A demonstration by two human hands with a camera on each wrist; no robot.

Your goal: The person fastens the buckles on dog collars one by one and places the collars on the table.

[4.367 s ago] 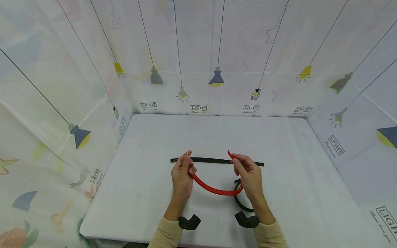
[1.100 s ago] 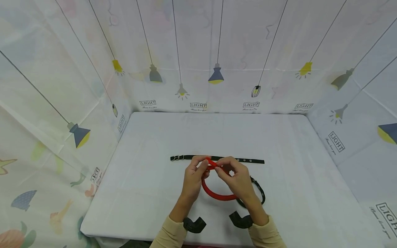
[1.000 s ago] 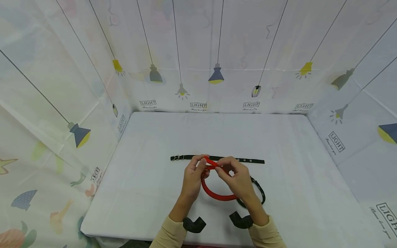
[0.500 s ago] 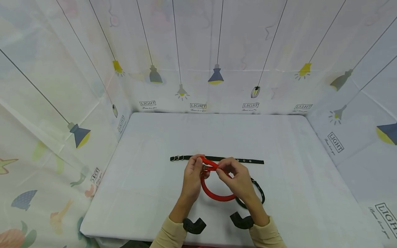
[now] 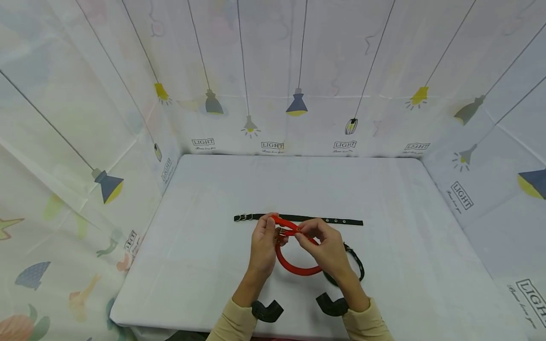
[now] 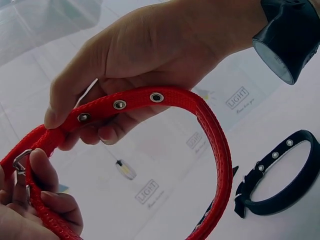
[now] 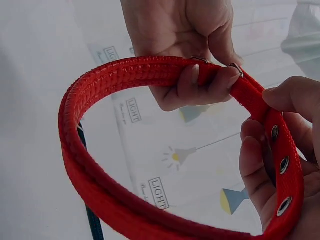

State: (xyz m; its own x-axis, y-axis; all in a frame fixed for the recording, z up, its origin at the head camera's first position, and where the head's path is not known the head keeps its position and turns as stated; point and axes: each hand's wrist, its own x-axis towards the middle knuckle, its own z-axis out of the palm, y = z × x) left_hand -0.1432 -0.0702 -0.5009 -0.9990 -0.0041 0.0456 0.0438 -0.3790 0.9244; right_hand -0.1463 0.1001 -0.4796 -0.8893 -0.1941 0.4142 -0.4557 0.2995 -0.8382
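A red collar (image 5: 300,271) with metal eyelets is bent into a loop and held above the table between both hands. My left hand (image 5: 262,248) grips its buckle end, and in the left wrist view the metal buckle (image 6: 21,161) shows beside the fingers. The strap passes at the buckle (image 7: 237,69) in the right wrist view. My right hand (image 5: 327,249) pinches the doubled red strap just beside the buckle, on the side of the eyelets. How far the strap's tip runs past the buckle is partly hidden by the left fingers.
Behind the hands a black collar (image 5: 344,221) lies straight across the white table (image 5: 204,270), buckle to the left. Under and right of my right hand is a second black collar (image 6: 282,202), fastened in a ring. Printed cloth walls (image 5: 273,57) enclose the table.
The red collar was a wide arc with its ends apart; now the ends are together at the buckle. Over the last second the red strap by the left hand has shifted slightly left.
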